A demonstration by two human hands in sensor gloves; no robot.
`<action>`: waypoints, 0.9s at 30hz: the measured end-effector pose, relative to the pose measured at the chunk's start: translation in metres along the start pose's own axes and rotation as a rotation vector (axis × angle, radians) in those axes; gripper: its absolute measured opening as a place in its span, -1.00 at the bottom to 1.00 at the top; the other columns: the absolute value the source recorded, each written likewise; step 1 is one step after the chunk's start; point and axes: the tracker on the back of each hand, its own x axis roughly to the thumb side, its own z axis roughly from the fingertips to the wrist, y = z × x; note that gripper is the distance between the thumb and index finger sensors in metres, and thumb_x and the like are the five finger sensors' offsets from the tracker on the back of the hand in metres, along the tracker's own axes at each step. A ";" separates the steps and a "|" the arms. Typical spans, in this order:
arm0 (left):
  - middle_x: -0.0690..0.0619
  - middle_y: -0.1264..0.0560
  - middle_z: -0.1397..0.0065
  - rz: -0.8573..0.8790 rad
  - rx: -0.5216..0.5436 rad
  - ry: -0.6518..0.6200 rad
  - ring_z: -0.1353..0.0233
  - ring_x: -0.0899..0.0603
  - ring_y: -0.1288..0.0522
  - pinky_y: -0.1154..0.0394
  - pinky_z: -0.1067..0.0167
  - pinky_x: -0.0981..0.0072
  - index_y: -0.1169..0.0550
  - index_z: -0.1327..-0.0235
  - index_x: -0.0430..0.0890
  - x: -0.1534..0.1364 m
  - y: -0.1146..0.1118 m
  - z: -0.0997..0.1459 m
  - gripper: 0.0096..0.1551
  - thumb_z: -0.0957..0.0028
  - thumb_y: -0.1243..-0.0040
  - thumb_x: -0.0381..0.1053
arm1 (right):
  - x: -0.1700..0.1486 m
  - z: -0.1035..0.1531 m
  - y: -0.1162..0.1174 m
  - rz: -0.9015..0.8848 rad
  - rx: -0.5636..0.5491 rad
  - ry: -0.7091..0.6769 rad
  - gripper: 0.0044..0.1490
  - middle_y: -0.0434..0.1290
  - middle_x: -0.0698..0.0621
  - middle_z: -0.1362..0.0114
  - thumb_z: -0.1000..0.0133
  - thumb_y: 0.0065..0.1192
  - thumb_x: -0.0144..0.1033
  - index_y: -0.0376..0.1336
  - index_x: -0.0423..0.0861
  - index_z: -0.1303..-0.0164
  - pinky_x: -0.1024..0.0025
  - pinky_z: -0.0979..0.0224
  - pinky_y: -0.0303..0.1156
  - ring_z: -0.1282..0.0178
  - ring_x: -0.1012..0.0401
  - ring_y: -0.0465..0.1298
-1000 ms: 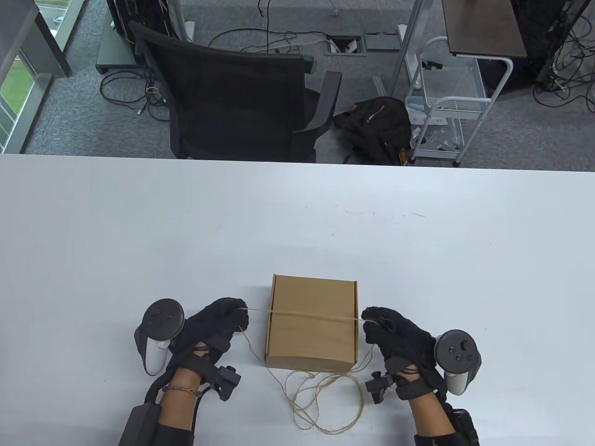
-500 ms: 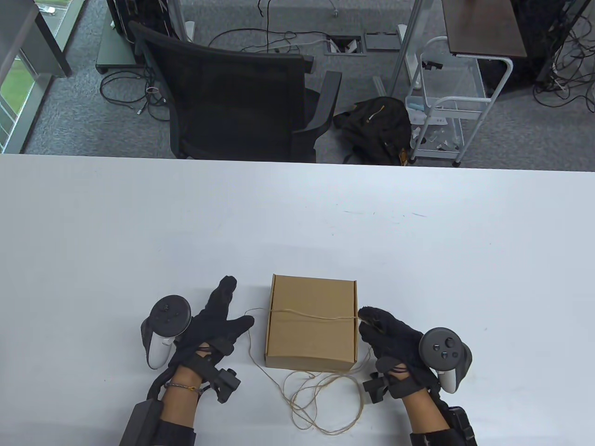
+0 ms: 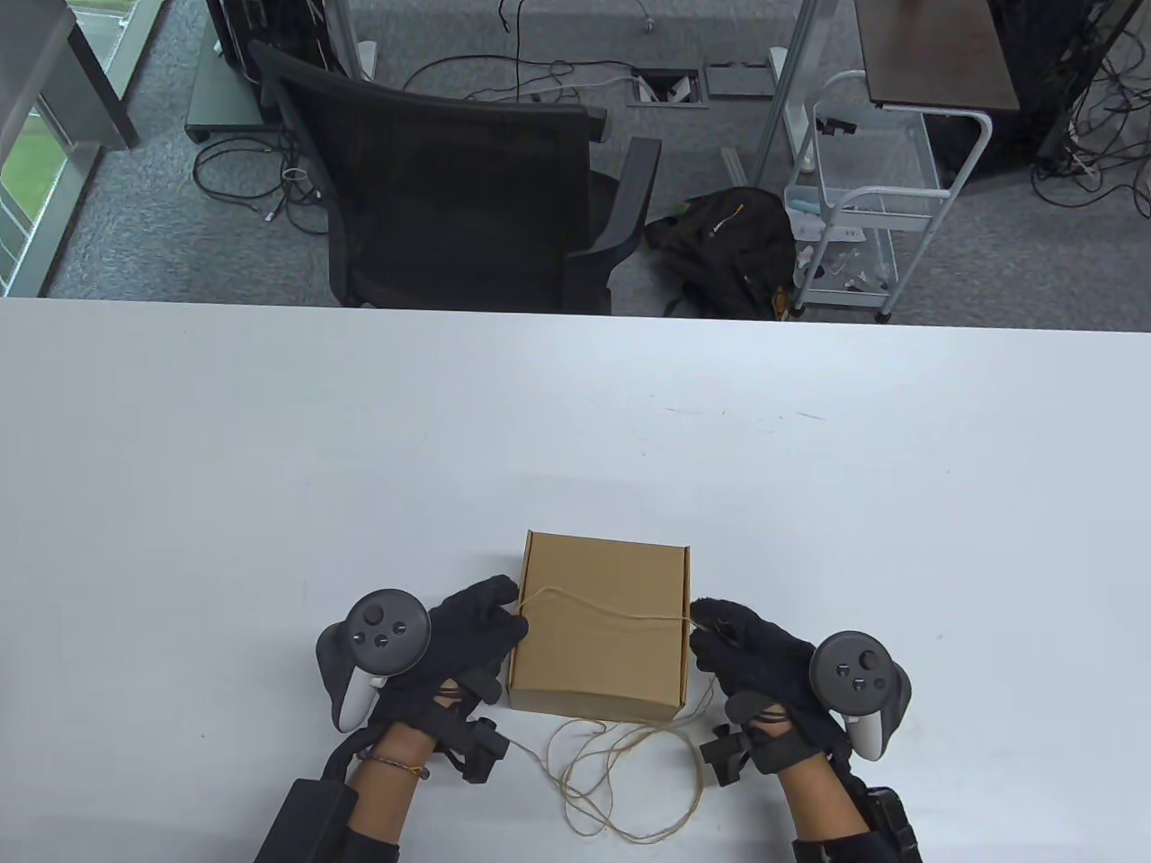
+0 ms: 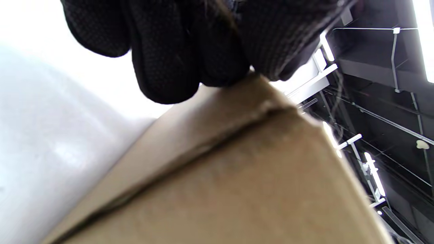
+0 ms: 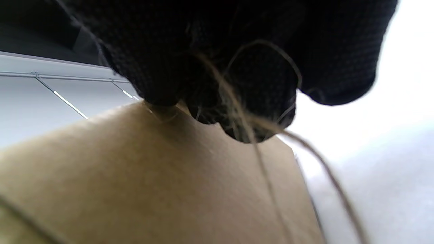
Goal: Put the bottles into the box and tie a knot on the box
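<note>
Both hands are at the closed box (image 3: 598, 629), which sits near me on the tabletop (image 3: 270, 449). My right hand (image 3: 764, 656) pinches the string (image 3: 611, 613) at the right edge; my left hand (image 3: 468, 643) rests with relaxed fingers on the left side. I judge the knot comes next: cross the ends. Bottles are hidden inside.

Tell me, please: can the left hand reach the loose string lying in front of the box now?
Probably yes. The left hand rests against the left side of the box, and the loose string lies on bare table nearby, with nothing between them.
</note>
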 end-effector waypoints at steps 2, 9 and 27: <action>0.01 -0.72 -0.10 -0.025 0.040 -0.013 -0.12 -0.25 -0.75 -0.48 -0.30 -0.36 -0.65 -0.30 -0.11 0.000 0.004 0.001 -0.42 -0.02 -0.47 0.04 | 0.003 0.001 -0.003 -0.006 -0.020 -0.013 -0.47 0.66 -0.16 0.01 0.07 0.54 -0.35 0.51 -0.22 -0.10 -0.04 -0.03 0.61 0.14 0.02 0.70; 0.02 -0.71 -0.11 -0.173 0.122 -0.068 -0.15 -0.25 -0.73 -0.47 -0.32 -0.37 -0.69 -0.23 -0.06 -0.007 0.007 -0.001 -0.50 -0.03 -0.46 0.03 | 0.009 0.002 0.000 0.177 -0.092 -0.128 -0.50 0.66 -0.15 0.01 0.06 0.53 -0.34 0.53 -0.19 -0.08 -0.03 -0.04 0.60 0.13 0.03 0.69; -0.17 -0.58 -0.48 -0.460 -0.104 -0.170 -0.45 -0.48 -0.55 -0.31 -0.36 -0.55 -0.68 -0.26 -0.05 -0.014 -0.025 -0.002 -0.49 -0.04 -0.39 0.03 | 0.001 -0.006 0.038 0.558 0.226 -0.108 -0.52 0.36 -0.37 -0.45 -0.02 0.40 -0.37 0.52 -0.28 -0.08 -0.37 -0.35 0.24 -0.37 -0.36 0.30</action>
